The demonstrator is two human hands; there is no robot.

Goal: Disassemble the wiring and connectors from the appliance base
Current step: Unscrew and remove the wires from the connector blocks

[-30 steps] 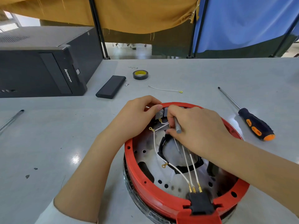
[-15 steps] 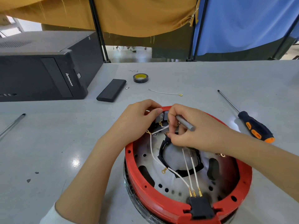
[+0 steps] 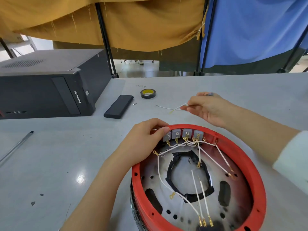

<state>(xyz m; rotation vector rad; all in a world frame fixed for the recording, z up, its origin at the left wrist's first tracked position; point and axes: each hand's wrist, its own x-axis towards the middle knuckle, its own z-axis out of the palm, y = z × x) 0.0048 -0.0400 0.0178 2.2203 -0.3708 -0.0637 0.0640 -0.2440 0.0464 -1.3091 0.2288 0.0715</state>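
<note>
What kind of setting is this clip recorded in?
Probably a makeshift repair or teardown bench: a grey table with an opened red appliance base, a desktop computer case, electrical tape, and cloth partitions behind.

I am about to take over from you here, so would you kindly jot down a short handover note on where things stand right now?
Left hand: grips the far rim of the red base, thumb by the grey terminal blocks.
Right hand: beyond the base, above the table, pinching a freed white wire; a small grey tool shows at its fingers.
Done: that wire is out; another loose wire lies beneath it on the table.
Left: several white wires still run from the blocks, three more to the black plug at the near rim.
</note>
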